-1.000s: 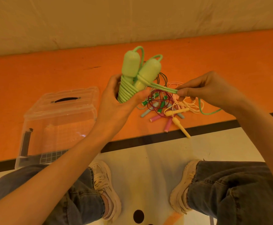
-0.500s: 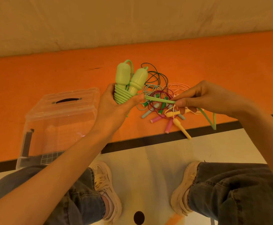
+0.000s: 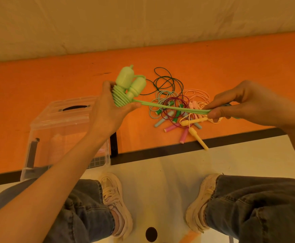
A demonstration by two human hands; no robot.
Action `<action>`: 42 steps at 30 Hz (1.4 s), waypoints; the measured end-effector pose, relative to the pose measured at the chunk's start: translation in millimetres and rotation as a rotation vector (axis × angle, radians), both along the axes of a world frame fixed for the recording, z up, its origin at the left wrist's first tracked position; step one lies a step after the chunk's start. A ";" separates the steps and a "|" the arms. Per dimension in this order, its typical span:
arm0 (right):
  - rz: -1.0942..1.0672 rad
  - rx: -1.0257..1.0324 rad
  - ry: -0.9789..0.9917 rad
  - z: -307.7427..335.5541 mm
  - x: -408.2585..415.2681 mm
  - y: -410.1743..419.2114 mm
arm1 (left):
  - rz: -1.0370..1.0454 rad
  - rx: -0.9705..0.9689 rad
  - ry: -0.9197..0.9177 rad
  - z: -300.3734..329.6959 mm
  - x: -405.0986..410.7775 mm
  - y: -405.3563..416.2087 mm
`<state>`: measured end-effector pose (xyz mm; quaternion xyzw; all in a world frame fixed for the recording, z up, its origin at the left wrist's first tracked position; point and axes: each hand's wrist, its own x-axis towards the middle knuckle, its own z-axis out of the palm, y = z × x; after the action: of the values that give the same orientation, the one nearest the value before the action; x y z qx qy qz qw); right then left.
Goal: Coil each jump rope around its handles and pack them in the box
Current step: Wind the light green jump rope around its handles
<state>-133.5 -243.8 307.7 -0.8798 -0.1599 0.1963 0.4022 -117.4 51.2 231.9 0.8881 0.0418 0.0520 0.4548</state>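
Green jump rope (image 3: 125, 90): handles gripped in left hand (image 3: 106, 116), cord pinched by right hand (image 3: 244, 106).
Below cord: tangled ropes (image 3: 176, 109).
Box (image 3: 62, 127): left, lid closed.
Surface: orange mat (image 3: 38, 85), wall far.

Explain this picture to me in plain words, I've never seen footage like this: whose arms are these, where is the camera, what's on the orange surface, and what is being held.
There is no machine here. A person wears a camera on the head, looking down at their own arms, knees and shoes. The left hand grips two light green handles with green rope already coiled around them. The right hand pinches the loose green rope, stretched between the hands. On the orange surface lies a tangled pile of other jump ropes with pink, yellow, green and pale blue handles. To the left stands a clear plastic box with its lid on.
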 end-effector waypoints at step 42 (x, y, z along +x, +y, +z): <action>-0.226 0.352 -0.211 -23.0 25.5 39.2 | -0.887 0.715 -0.013 -17.5 -30.8 -32.0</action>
<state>-108.0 -204.6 284.7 -0.8241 -0.1334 0.0261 0.5498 -148.3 19.1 214.4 0.9190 -0.3580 -0.1278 0.1044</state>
